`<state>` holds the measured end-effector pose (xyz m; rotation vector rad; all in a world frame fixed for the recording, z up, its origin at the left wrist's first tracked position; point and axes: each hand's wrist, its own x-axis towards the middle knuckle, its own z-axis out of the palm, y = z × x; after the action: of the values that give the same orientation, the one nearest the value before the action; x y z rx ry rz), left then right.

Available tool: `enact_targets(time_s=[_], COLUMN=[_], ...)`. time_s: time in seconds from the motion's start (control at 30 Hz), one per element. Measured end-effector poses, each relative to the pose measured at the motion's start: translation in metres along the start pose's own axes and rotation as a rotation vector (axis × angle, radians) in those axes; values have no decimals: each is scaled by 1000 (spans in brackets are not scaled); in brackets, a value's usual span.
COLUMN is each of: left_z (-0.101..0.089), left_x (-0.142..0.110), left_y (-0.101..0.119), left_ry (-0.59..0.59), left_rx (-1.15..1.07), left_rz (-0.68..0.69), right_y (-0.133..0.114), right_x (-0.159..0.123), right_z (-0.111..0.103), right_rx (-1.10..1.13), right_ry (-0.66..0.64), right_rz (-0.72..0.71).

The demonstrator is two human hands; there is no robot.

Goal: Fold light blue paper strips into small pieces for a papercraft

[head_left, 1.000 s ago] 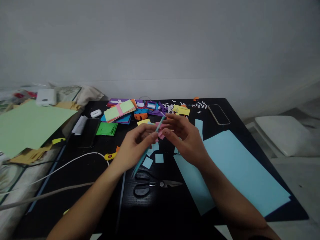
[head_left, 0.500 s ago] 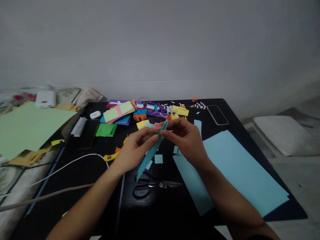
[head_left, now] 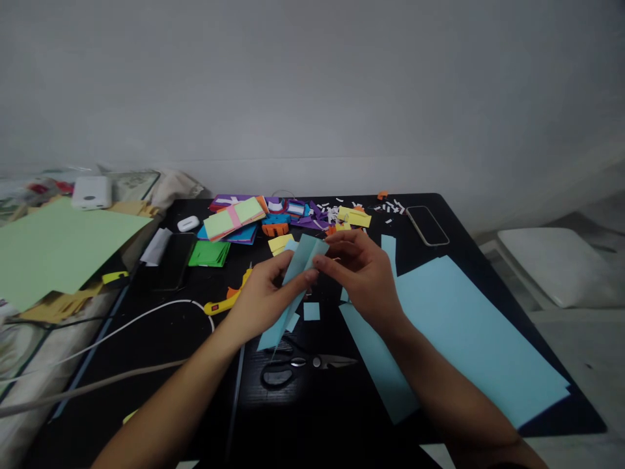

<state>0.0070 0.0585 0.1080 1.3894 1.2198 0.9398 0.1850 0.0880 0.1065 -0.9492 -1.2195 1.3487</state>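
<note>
A long strip of light blue paper [head_left: 306, 251], with a lengthwise crease, is held slanting above the black table. My left hand [head_left: 266, 293] grips it along its middle, thumb on the near face and fingers behind. At the strip's upper right edge, my right hand [head_left: 361, 270] pinches the paper between thumb and fingertips. Black-handled scissors [head_left: 297, 362] lie beneath the strip's lower end. A small light blue square [head_left: 311, 311] rests on the table between my hands. Left of my left hand lies a yellow glue gun [head_left: 227, 303], partly hidden by it.
Large light blue sheets [head_left: 469, 332] cover the table's right side. At the back are stacked coloured papers [head_left: 234, 218], white scraps [head_left: 390, 207] and a phone [head_left: 427, 226]. Green folded paper [head_left: 209, 253] lies left. A white cable [head_left: 141, 312] crosses the left side.
The blue strip has turned from nearly edge-on to show its broad creased face, opening out along the fold. Both hands stay in about the same place, still on the paper.
</note>
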Motion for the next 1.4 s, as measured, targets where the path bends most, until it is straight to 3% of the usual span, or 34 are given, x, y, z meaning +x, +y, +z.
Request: enact_targets(time_s=[0.23, 0.47, 0.77, 1.4], left_z=[-3, -5, -3, -9], left_x=[-1, 0, -1, -4], left_y=[-3, 1, 0, 4], left_ry=[-46, -45, -4, 38], left_rx=[-31, 35, -152, -21], left_rz=[-33, 74, 157, 165], right_y=[0, -2, -6, -11], right_x=[1, -2, -5, -9], right_z=[-2, 0, 2, -2], right_rx=[-42, -26, -60, -73], right_ry=[8, -19, -60, -121], right_rz=[-25, -23, -26, 14])
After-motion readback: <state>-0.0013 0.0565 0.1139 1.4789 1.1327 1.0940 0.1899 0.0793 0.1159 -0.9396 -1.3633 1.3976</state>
